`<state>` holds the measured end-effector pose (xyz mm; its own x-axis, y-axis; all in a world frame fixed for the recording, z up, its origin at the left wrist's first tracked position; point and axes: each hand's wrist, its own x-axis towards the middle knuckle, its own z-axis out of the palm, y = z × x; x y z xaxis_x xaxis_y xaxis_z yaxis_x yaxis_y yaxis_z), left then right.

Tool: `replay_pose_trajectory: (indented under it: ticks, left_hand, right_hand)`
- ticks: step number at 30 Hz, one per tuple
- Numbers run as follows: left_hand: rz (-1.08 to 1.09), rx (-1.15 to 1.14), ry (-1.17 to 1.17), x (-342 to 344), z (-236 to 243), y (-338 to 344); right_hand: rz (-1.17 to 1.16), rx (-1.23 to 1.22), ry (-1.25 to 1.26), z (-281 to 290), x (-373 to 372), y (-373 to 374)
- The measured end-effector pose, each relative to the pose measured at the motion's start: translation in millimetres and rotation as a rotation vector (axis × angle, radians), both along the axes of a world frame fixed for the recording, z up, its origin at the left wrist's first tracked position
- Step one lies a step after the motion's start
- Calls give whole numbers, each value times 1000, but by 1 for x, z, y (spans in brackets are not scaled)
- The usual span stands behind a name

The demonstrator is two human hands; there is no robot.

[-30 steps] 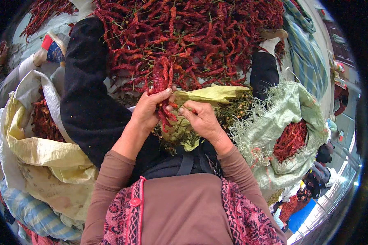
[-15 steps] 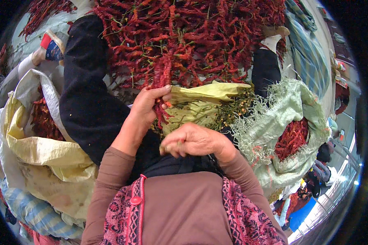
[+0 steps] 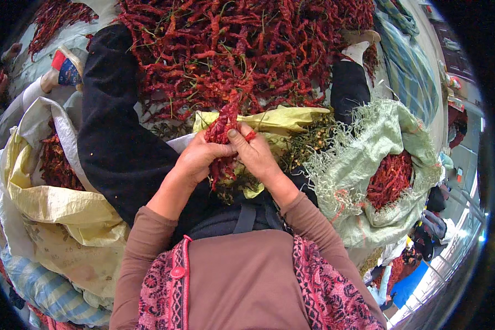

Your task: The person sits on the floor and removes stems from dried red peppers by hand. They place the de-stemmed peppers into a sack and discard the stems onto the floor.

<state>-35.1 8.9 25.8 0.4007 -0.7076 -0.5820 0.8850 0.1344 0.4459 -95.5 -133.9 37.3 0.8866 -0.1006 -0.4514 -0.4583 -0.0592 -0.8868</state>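
My left hand grips a bunch of dried red chilies, which hangs down between both hands. My right hand is closed on the same bunch, thumb pressed on it beside my left thumb. Beneath them lies a yellow sheet with a heap of green-brown stems and debris on it. Beyond the hands spreads a large layer of red chilies with green stems.
A frayed pale green sack holding chilies stands at right, a cream sack with chilies at left. My legs in black trousers flank the work. Another person's leg shows at upper left, striped cloth at upper right.
My right hand dropped away from the bunch half a second ago and has come back up onto it. My left hand has turned slightly, still holding the chilies.
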Motion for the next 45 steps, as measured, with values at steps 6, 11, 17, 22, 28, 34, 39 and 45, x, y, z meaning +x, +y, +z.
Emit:
replay_pose_trajectory:
  ticks: [6, 11, 17, 22, 28, 34, 39, 45]
  left_hand:
    - [105, 88, -174, 3, -5, 2]
    - [103, 105, -234, 1, -6, 1]
    - [97, 182, -213, -7, -6, -3]
    - [92, 295, -139, -13, -3, 2]
    - [65, 313, -137, -11, 6, 0]
    - [-52, 327, -297, -18, -19, 11]
    - [-269, 336, -546, -28, -22, 15]
    - [-443, 280, -625, -33, -23, 15]
  right_hand:
    - [-261, 98, 23, 15, 0, -28]
    - [-210, 146, 34, 18, 2, -31]
    - [-94, -479, -176, 13, -2, -27]
    - [155, -1184, -174, 21, 4, -53]
    - [-133, -322, 45, 10, 51, -53]
    - [203, -999, 151, 17, 107, -21]
    - [374, -1174, 134, -8, 105, -22]
    - [333, -1208, 145, -1, 103, 11]
